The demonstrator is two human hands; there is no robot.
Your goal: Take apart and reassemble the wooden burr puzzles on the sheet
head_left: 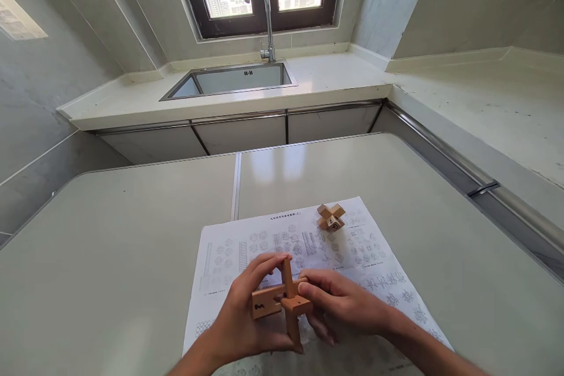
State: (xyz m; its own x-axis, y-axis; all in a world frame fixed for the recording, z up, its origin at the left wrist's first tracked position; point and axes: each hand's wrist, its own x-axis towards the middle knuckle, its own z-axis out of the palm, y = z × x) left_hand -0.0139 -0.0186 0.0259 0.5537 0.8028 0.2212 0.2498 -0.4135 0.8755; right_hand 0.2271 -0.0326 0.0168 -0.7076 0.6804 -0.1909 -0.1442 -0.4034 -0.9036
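Observation:
Several interlocked reddish-brown wooden pieces (267,301) form a cross-like puzzle above a printed sheet. My left hand (247,305) wraps it from the left, fingertips on the top of the upright piece and thumb at its lower end. A dark mark shows on the flat piece at left. My right hand (339,302) pinches the right end of the puzzle between thumb and index finger, its other fingers curled below. The white sheet (259,226) with printed diagrams lies under both hands. A lighter wooden star-shaped puzzle (331,217) rests on the sheet's upper right part.
The sheet lies on a pale table (145,235) with a seam down its middle. Beyond the table's far edge stands a white counter (335,73) with a sink (238,89) and a faucet (268,17) below a window. Another counter (484,94) runs along the right.

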